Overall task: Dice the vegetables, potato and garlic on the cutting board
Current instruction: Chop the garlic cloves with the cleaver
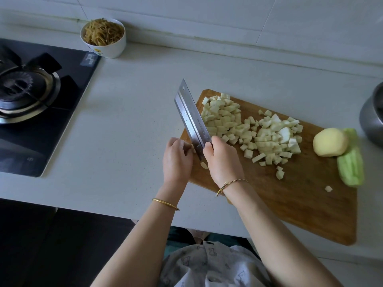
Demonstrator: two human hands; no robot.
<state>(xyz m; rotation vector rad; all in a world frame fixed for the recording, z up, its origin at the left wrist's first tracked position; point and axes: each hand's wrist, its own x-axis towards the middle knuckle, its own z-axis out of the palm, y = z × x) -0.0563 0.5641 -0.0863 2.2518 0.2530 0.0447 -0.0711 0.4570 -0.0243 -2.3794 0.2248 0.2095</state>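
The board [290,204] has cubes [223,119] at 11 o'clock, the potato [329,141] at 2, and at 9 the right hand [221,160] squeezing the knife [192,119] while the left hand's [177,158] bent fingers, maybe pinching something, touch it and could get cut.

Gold bangle [165,204], braided cord bracelet [231,184], bear-print pale top [209,264]

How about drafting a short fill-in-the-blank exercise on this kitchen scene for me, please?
1. The right hand grips the ____ by its handle.
2. The peeled potato lies against a ____ vegetable on the cutting board.
3. The white bowl stands beside the gas ____.
Missing words: cleaver, green, stove.
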